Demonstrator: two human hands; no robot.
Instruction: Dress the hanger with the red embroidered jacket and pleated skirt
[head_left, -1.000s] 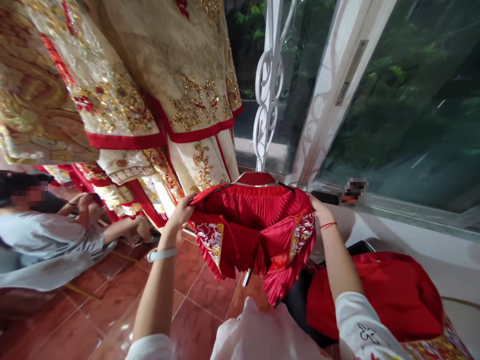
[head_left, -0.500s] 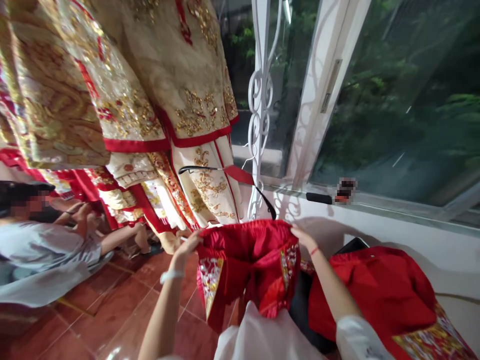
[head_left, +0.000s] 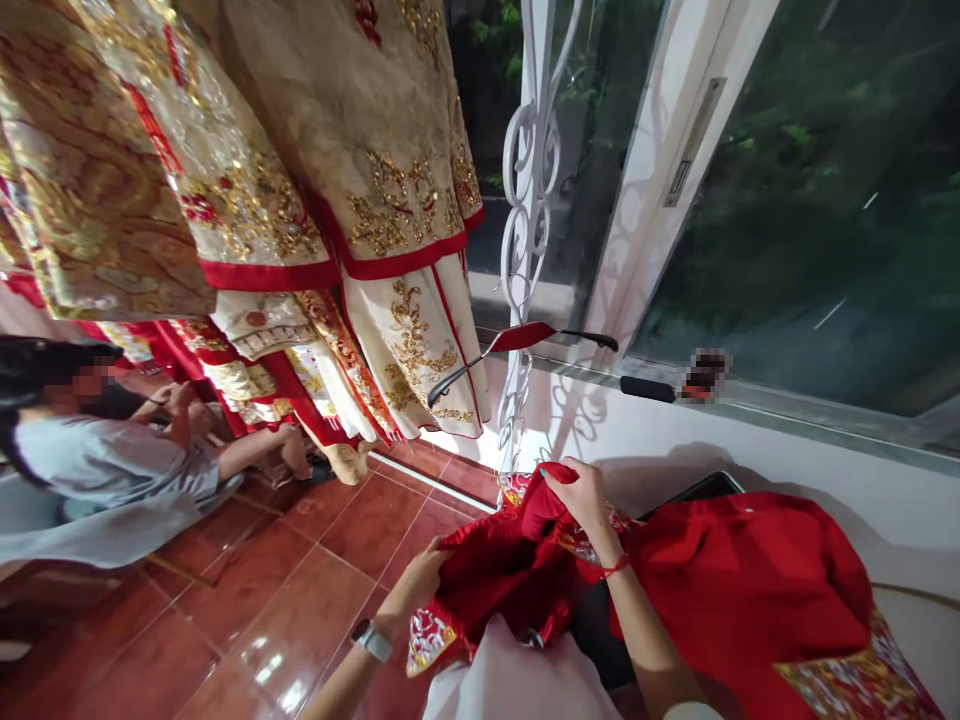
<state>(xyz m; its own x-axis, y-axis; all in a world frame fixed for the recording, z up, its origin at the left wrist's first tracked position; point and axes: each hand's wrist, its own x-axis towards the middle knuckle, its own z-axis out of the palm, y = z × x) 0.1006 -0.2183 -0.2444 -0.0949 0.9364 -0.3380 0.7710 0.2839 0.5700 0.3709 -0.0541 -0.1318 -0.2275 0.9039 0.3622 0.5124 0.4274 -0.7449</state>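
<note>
A red garment with a gathered elastic waist and embroidered side panels (head_left: 510, 575) is held in front of me, bunched and opened at the waist. My left hand (head_left: 416, 585), with a watch on its wrist, is closed on the left part of the waistband. My right hand (head_left: 583, 497), wearing a red bracelet, grips a raised fold of the red cloth on the far right side. The lower part of the garment drops toward my lap and is partly hidden by my white top (head_left: 517, 675).
Gold-embroidered cream and red garments (head_left: 405, 200) hang to the left. A dark hanger with a red middle (head_left: 525, 337) hangs at the white scrollwork post (head_left: 523, 240). Red clothing (head_left: 742, 590) lies at right below the windowsill. A seated person (head_left: 112, 450) is at far left.
The garment has gone from spread out by its waistband to bunched lower down. My left hand moved down and right, my right hand slightly inward. The hanger has turned and shifted right.
</note>
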